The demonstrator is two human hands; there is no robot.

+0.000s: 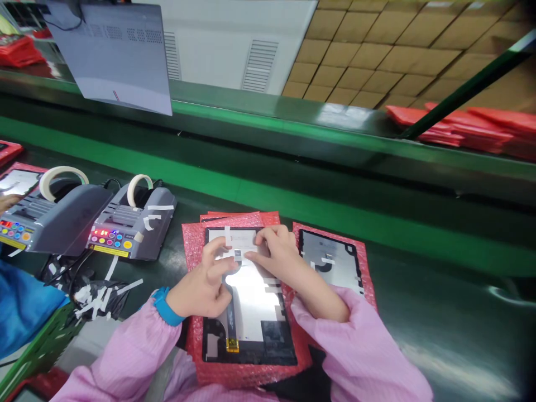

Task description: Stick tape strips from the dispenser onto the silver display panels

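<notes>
A flat panel (pixel 251 301) with a silvery back and a black flex cable lies on red bubble wrap (pixel 192 245) in front of me. My left hand (pixel 205 285) rests on the panel's left side, its thumb and fingers pinched over the flex cable near a strip of white tape (pixel 228 237). My right hand (pixel 278 251) presses its bent fingertips onto the panel's upper middle, close to the left thumb. A second similar panel (pixel 330 262) lies on bubble wrap just to the right.
Two grey tape dispensers (pixel 129 229) (pixel 54 218) with tape rolls stand at the left, with loose tape strips (pixel 100 290) before them. A green conveyor edge (pixel 293 206) runs across behind. Red bags (pixel 481 128) and cardboard boxes (pixel 377 50) sit beyond; a blue cloth (pixel 20 307) lies far left.
</notes>
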